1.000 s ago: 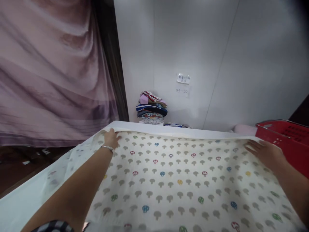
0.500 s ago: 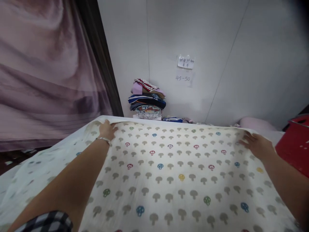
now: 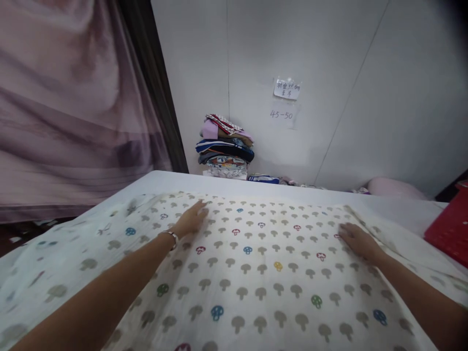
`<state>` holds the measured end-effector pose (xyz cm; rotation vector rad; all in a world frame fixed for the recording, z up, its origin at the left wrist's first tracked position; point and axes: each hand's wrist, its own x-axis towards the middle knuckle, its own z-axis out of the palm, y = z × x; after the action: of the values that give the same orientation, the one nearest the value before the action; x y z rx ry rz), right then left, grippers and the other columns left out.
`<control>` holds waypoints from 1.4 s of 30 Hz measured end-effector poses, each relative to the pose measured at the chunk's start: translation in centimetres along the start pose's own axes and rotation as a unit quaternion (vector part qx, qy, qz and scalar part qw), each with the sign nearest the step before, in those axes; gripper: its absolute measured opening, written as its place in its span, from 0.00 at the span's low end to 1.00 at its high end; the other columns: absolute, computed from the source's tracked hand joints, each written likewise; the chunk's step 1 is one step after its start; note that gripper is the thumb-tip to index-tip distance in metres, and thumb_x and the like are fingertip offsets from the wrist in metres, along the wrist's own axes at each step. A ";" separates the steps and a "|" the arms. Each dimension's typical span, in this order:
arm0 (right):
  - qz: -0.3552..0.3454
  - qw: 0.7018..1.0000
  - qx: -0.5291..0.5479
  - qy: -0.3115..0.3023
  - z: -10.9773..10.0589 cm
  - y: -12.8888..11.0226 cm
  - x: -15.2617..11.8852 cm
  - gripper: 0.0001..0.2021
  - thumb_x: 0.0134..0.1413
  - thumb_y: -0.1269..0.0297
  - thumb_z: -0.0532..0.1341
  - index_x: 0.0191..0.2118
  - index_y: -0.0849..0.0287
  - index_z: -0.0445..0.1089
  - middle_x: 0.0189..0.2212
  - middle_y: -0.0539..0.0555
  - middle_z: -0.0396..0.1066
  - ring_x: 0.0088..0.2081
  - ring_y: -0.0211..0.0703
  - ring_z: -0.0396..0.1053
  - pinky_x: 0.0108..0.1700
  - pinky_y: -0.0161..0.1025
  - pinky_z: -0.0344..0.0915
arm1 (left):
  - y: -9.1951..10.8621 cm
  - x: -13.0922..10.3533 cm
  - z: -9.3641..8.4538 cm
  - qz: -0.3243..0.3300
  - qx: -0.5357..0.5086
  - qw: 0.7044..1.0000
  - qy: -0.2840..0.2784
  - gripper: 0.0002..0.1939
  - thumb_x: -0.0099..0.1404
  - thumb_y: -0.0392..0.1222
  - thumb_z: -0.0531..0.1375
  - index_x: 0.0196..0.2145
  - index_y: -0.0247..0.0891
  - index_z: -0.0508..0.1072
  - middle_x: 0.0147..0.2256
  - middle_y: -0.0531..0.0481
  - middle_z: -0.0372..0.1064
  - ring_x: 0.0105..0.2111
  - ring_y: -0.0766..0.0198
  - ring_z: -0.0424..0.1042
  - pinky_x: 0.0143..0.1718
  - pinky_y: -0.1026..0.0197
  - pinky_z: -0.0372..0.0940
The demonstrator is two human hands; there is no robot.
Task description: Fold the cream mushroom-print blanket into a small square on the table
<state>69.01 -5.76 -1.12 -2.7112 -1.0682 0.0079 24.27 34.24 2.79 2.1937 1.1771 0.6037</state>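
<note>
A white cloth printed with grey and coloured mushrooms lies spread over the white table. Upon its far left part rests my left hand, fingers stretched forward and slightly blurred, with a bracelet at the wrist. My right hand lies palm down at the cloth's far right, its fingers extended and a little apart. Neither hand has fabric gripped in it. Beyond my right hand the cloth's edge slants in a fold, and more of the fabric lies loosely to the right. Wrinkled cloth also spreads out left of my left arm.
A white tabletop shows behind the cloth. Folded textiles are stacked against the wall, below a handwritten paper sign. A red box stands at the right. Pink drapery hangs at the left.
Both hands have let go of the cloth's far edge and moved inward onto its surface. The far edge now lies down on the table, nearer to me.
</note>
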 end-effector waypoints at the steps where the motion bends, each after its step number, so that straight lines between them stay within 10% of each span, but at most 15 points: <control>1: -0.019 1.000 -0.008 0.003 -0.1 -0.5 0.0 0.21 0.51 0.58 0.54 0.48 0.61 0.69 0.54 0.61 0.63 0.57 0.53 0.57 0.57 0.45 0.56 | 0.4 -0.4 0.4 0.034 0.029 0.999 -0.029 0.21 0.57 0.48 0.57 0.48 0.41 0.69 0.57 0.45 0.58 0.55 0.54 0.61 0.56 0.55 0.54; 14: -0.114 0.993 -0.016 -0.023 0.6 -15.6 6.4 0.22 0.55 0.69 0.50 0.56 0.56 0.63 0.56 0.56 0.61 0.54 0.50 0.62 0.52 0.43 0.60 | 10.6 4.1 9.3 0.186 0.262 0.939 -0.123 0.20 0.65 0.36 0.46 0.53 0.35 0.64 0.53 0.41 0.62 0.48 0.59 0.67 0.48 0.60 0.59; 26: -0.059 0.993 0.025 0.096 -0.2 -17.4 9.7 0.15 0.54 0.69 0.50 0.42 0.60 0.71 0.40 0.60 0.69 0.43 0.48 0.66 0.46 0.41 0.61 | 12.9 7.4 10.2 0.121 0.238 0.964 -0.005 0.15 0.65 0.35 0.45 0.45 0.38 0.66 0.47 0.41 0.62 0.42 0.56 0.69 0.41 0.55 0.62; 30: -0.028 0.994 0.050 0.090 0.9 -18.2 10.6 0.21 0.53 0.69 0.51 0.54 0.64 0.63 0.49 0.64 0.65 0.48 0.52 0.64 0.49 0.44 0.60 | 13.3 8.3 11.1 0.089 0.184 0.979 -0.018 0.19 0.62 0.34 0.50 0.51 0.36 0.63 0.54 0.39 0.58 0.48 0.56 0.66 0.47 0.57 0.60; 36: -0.127 0.990 0.058 0.024 3.6 -17.0 9.1 0.23 0.57 0.64 0.50 0.57 0.65 0.59 0.59 0.62 0.55 0.59 0.51 0.54 0.60 0.44 0.50 | 11.5 4.2 11.2 0.183 0.154 0.963 -0.125 0.26 0.63 0.43 0.51 0.58 0.36 0.56 0.64 0.43 0.41 0.58 0.57 0.55 0.58 0.59 0.51; 42: -0.167 0.981 0.097 -0.008 1.9 -16.3 3.3 0.24 0.59 0.57 0.47 0.58 0.61 0.59 0.62 0.58 0.50 0.63 0.49 0.46 0.62 0.48 0.46 | 10.7 -4.4 7.0 0.236 0.166 0.929 -0.233 0.25 0.64 0.50 0.50 0.56 0.39 0.61 0.62 0.43 0.48 0.60 0.55 0.50 0.60 0.53 0.47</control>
<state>60.27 8.38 0.74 -2.3364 -1.4341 0.0726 32.73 23.81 4.30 2.7329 0.5259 0.0373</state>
